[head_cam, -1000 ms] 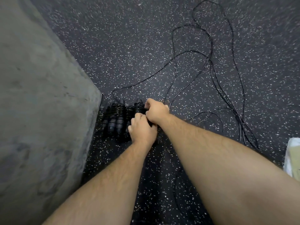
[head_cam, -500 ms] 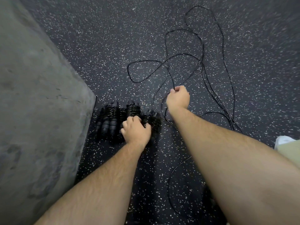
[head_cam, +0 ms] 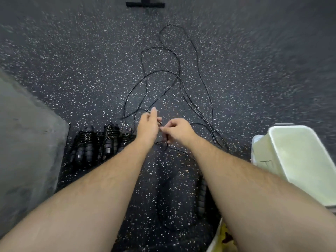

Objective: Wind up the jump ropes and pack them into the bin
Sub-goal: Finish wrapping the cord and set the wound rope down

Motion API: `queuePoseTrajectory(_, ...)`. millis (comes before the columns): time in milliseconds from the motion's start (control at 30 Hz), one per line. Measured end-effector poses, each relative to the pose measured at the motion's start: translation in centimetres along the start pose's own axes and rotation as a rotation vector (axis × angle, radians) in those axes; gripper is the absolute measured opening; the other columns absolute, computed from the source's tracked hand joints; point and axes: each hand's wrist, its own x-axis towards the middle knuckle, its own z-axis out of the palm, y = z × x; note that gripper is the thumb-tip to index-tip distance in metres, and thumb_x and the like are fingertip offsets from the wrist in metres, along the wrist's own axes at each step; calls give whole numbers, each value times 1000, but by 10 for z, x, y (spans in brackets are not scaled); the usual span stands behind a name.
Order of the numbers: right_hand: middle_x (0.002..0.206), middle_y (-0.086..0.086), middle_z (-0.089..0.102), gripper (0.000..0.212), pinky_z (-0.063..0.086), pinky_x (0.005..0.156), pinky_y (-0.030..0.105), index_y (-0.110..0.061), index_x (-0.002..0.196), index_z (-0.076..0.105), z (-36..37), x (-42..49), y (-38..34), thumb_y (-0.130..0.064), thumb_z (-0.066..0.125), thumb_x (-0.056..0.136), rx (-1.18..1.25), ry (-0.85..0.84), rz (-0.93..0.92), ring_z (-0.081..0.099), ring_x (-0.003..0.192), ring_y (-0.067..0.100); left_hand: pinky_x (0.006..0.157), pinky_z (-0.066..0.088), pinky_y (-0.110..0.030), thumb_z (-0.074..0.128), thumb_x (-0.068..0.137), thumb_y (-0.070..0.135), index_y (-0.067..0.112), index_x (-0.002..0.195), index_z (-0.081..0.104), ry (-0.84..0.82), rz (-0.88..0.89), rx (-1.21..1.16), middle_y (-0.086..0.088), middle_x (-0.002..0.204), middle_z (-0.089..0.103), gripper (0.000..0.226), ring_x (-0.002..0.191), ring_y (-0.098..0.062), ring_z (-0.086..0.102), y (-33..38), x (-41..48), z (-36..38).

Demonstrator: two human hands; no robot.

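Note:
Loose black jump rope cord (head_cam: 179, 73) lies in tangled loops across the speckled floor ahead of me. My right hand (head_cam: 177, 130) pinches a strand of this cord, fingers curled. My left hand (head_cam: 149, 124) is beside it with fingers straight, touching the same cord. Wound black jump ropes (head_cam: 98, 142) lie side by side on the floor to the left, against the wall's foot. A black handle (head_cam: 201, 195) lies on the floor under my right forearm. The pale white bin (head_cam: 283, 142) stands at the right.
A grey concrete wall (head_cam: 27, 135) fills the left side. A black T-shaped base (head_cam: 145, 4) stands at the far top. Something yellow (head_cam: 225, 237) shows at the bottom right beside the bin.
My left hand has left the wound ropes and moved right to the loose cord. My right hand has drawn back toward me with the cord. The view has shifted and the bin is now showing.

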Motion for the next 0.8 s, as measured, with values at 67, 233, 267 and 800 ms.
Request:
queuePoseTrajectory(67, 62, 4, 69, 16, 48, 50, 21, -11, 75, 65, -18, -17, -8, -14, 72, 89, -62, -13, -17, 59, 49, 12, 75, 54, -30, 46, 106, 36, 15, 103, 58, -4, 66, 20, 5, 85, 71, 24, 72, -14, 64, 24, -10, 4)
queuePoseTrajectory(233, 75, 13, 73, 13, 57, 59, 43, -17, 75, 67, -54, -54, -64, -17, 79, 80, -163, 2, -103, 59, 62, 21, 81, 54, -34, 52, 103, 19, 20, 101, 62, -75, 279, 118, 2, 83, 71, 11, 77, -16, 65, 113, -45, -11)
queuePoseTrajectory(267, 78, 14, 73, 15, 58, 66, 47, -17, 75, 66, -61, -65, -80, -16, 81, 79, -175, 17, -143, 60, 65, 21, 79, 53, -34, 52, 102, 16, 20, 102, 63, -85, 324, 136, 2, 84, 71, 11, 79, -16, 66, 134, -55, -16)
queuePoseTrajectory(800, 91, -2, 72, 17, 44, 67, 25, -14, 102, 71, -119, -182, -231, -23, 57, 98, -498, 267, -497, 61, 78, 15, 73, 49, -24, 53, 99, 1, 24, 84, 64, -113, 791, 380, 5, 77, 67, 30, 70, -11, 61, 268, -199, -96)
